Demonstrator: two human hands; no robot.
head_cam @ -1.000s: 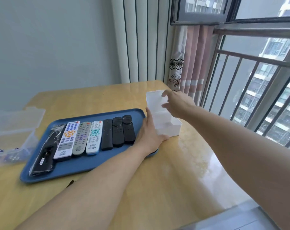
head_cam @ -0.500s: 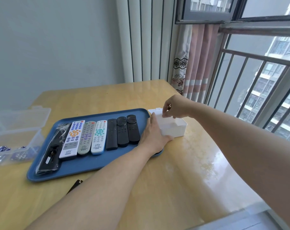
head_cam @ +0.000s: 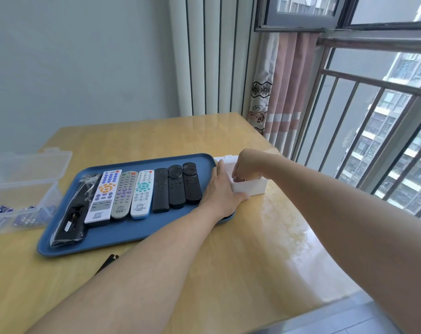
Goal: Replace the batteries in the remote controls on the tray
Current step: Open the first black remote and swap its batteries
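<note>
My left hand (head_cam: 220, 189) lies flat, fingers straight and released, pressed against the near side of the small white plastic box (head_cam: 250, 185) that stands on the yellow wooden worktop (head_cam: 240, 256), touching the right edge of the blue plastic tray (head_cam: 122, 233). My right hand (head_cam: 246, 168) reaches down into the open box with its fingers curled; whether that grip has anything in it I cannot tell, as the fingertips are hidden inside.

On the tray the remotes lie side by side: a black remote in a clear plastic wrapper (head_cam: 75, 213) at the left, then a white remote with orange and blue buttons (head_cam: 103, 197), a grey remote (head_cam: 124, 194), a white remote with teal buttons (head_cam: 142, 194), and three slim black remotes (head_cam: 177, 186) next to my left hand.

At the far left a clear plastic container (head_cam: 24, 186) holds blue batteries (head_cam: 2, 212). A small black object (head_cam: 107, 262) lies on the worktop just in front of the tray, partly hidden by my left forearm.
</note>
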